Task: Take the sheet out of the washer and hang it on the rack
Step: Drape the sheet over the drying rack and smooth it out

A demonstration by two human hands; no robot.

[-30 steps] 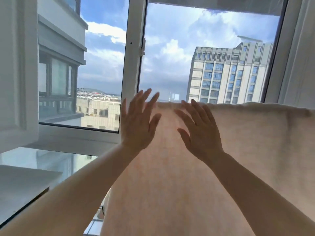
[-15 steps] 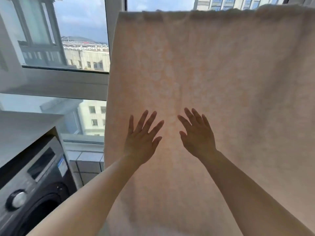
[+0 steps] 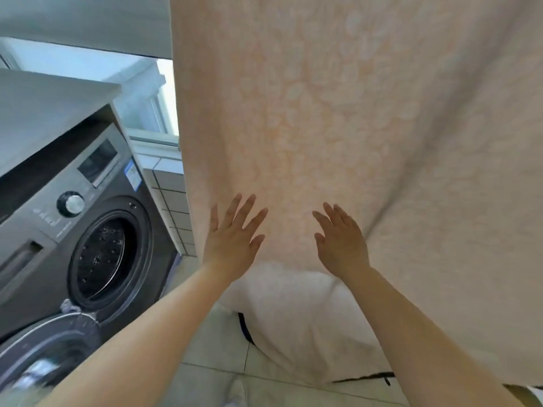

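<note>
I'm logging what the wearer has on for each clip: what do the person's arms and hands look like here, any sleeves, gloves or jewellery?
Both forearms are bare as far as the frame shows, with no sleeve in view. The left hand and right hand wear no gloves, and no ring, watch or bracelet shows on the backs of the hands or wrists. The fingernails look short and unpainted, though the picture is soft.

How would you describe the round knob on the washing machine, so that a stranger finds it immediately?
Start at the dark grey washing machine left of the hanging sheet. On its front panel, just above the open round drum opening, sits the knob. It is the only raised round part there, black-rimmed with a shiny silver centre.
</note>
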